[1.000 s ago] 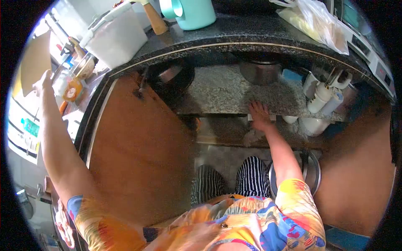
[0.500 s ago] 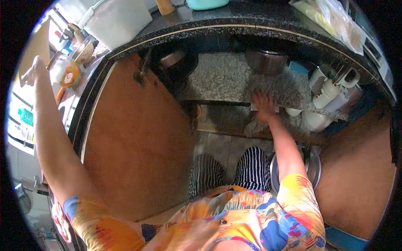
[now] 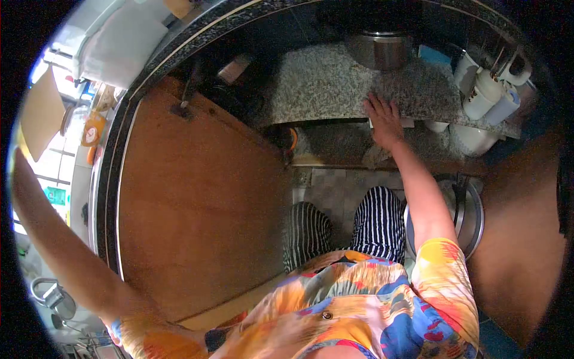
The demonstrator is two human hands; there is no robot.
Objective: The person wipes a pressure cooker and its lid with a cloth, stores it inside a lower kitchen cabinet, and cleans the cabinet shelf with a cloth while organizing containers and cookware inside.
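My right hand lies flat over the front edge of a speckled grey stone shelf inside an open cabinet. Its fingers are stretched out, with nothing in them. Beneath the palm, a white strip shows along the shelf edge; what it belongs to is hidden. My left arm reaches out to the left edge of the view, where the hand itself is cut off. Close to that edge stands a flat tan board, and I cannot see whether the left hand touches it.
A steel pot stands at the back of the shelf, near a blue item. White containers stand at right. Below are a white bowl and a round metal-rimmed vessel. Brown cabinet doors flank me; a dark counter edge curves around.
My view has shifted, and the left hand has gone out of sight past the left edge. My right hand stays at the shelf's front edge, its fingers now clearer.
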